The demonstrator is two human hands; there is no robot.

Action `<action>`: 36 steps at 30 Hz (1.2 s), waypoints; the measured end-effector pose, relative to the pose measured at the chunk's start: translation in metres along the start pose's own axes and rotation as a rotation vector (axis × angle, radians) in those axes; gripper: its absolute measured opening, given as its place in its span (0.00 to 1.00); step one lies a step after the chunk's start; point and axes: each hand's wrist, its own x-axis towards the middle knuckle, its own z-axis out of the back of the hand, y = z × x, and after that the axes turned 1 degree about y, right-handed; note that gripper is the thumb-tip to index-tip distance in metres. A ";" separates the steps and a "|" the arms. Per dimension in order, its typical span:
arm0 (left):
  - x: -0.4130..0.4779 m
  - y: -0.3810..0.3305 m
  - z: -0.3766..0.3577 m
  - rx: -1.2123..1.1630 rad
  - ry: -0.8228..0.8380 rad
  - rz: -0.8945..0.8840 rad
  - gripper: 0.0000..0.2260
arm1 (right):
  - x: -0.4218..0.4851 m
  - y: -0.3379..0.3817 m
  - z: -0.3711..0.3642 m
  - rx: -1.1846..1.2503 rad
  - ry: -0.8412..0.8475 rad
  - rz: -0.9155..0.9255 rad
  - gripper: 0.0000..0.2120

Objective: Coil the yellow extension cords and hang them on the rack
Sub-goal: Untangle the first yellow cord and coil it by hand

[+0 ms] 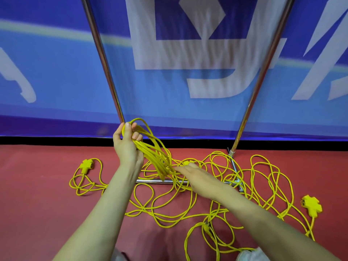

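**While most of the cord sprawls on the floor, one coil is up in the left hand**

Since edges matter here: the rack (263, 68) is two chrome uprights leaning apart, with a base bar low on the red floor (37, 204) and a blue banner (56, 72) right behind, so room at the back is tight. Bare floor opens up at the left and near left.

The left hand (128, 142) has its fingers curled round the top of a coil (152, 155) of yellow loops, just beside the foot of the left upright. The coil's long axis slants from upper left down to lower right, its bottom end hanging just over the base bar. The right hand (195, 176) reaches in at that bottom end, fingers fairly straight; can't tell if it's pinching a strand.

The loose yellow cords (169, 215) lie tangled across the floor, over the base bar and the right foot. Cross-shaped socket blocks sit far left (86, 164) and far right (311, 205), well apart.
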 end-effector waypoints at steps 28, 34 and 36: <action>0.004 0.011 0.006 -0.009 0.129 0.282 0.07 | -0.005 -0.006 0.054 0.332 -0.103 0.033 0.07; -0.016 0.019 -0.004 0.185 0.273 0.428 0.04 | 0.001 0.002 0.058 0.279 -0.285 0.211 0.10; -0.030 0.021 -0.011 0.224 0.310 0.469 0.01 | 0.002 0.006 0.058 0.234 -0.303 0.057 0.18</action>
